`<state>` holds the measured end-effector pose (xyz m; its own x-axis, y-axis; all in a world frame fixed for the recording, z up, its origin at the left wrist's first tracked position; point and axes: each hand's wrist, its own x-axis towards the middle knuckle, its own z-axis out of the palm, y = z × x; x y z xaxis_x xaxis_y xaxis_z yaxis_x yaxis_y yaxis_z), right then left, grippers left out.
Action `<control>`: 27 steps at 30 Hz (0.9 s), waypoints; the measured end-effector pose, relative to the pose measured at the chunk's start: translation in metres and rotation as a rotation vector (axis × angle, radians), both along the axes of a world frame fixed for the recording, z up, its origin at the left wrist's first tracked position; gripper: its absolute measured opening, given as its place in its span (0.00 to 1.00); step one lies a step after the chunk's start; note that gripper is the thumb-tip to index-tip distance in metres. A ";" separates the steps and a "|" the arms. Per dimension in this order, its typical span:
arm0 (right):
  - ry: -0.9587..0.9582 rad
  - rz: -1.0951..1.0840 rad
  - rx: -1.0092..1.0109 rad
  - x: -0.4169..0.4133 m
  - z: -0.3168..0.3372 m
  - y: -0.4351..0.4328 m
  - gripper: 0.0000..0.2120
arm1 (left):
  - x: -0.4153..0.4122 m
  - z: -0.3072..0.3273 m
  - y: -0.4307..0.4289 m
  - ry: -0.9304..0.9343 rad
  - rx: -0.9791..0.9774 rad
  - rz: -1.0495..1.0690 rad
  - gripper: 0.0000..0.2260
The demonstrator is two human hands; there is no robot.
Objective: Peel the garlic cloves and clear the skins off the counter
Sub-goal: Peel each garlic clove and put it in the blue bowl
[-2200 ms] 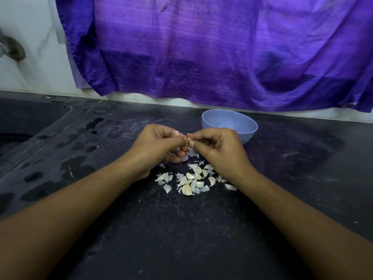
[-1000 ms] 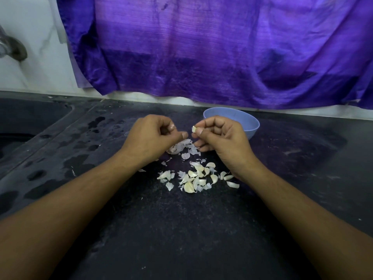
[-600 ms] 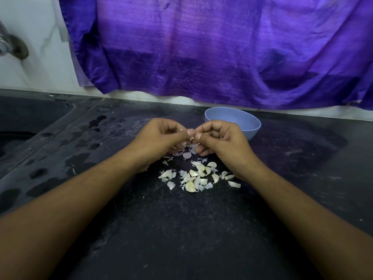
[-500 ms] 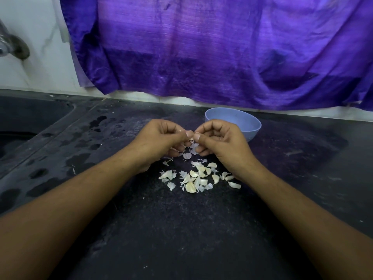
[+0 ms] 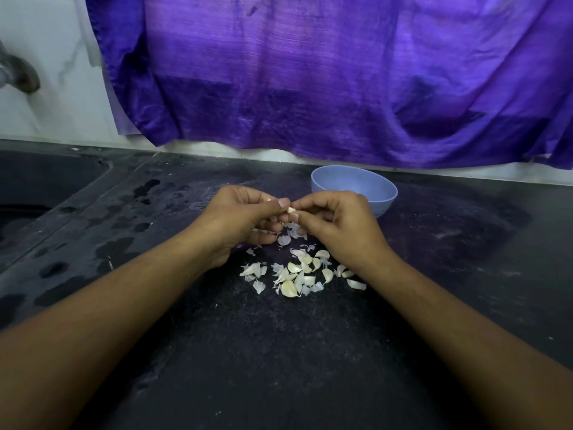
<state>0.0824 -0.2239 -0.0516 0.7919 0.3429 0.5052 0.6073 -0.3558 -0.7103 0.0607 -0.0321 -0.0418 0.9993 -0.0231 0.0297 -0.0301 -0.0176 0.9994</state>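
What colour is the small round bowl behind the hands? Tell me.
Pale blue, unpatterned; the small round bowl shows best in the head view.

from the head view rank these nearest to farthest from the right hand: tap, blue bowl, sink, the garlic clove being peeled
1. garlic clove, pinched by the right hand
2. blue bowl, just behind that hand
3. sink, far left
4. tap, on the wall beyond the sink
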 end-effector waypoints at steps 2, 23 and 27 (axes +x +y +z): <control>-0.047 -0.007 -0.011 0.001 0.000 0.000 0.05 | 0.000 0.001 0.001 0.007 0.012 -0.019 0.10; -0.327 -0.100 -0.213 -0.005 0.002 0.004 0.05 | -0.006 0.002 -0.008 -0.103 0.093 0.107 0.05; -0.257 -0.072 -0.077 -0.004 0.002 0.005 0.05 | -0.006 0.002 -0.008 -0.113 0.084 0.091 0.05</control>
